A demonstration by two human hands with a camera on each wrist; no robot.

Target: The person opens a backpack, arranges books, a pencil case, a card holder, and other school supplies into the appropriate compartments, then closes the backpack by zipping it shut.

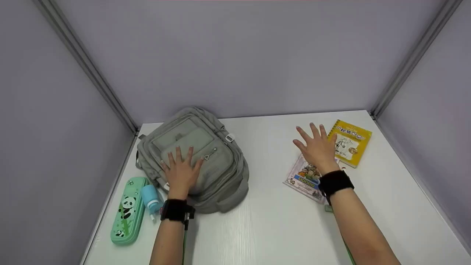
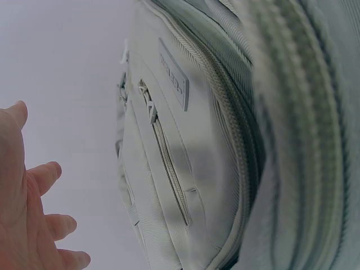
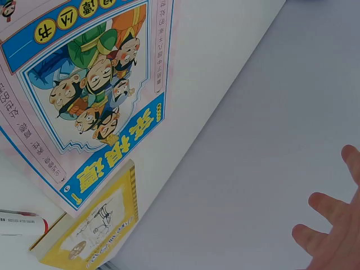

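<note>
Lying on the white table [image 1: 265, 221] toward its left side, the grey-green fabric backpack [image 1: 220, 173] bears the left hand [image 1: 181, 172], flat with fingers spread. The right hand [image 1: 317, 148], fingers splayed, hovers over a pink-edged cartoon book [image 1: 303, 178] beside a yellow paperback [image 1: 349, 141].

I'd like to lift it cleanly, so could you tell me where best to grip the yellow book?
Probably the yellow book by its right long edge, coming from the right: it lies flat, that edge is clear, while the right hand covers its left side.
</note>
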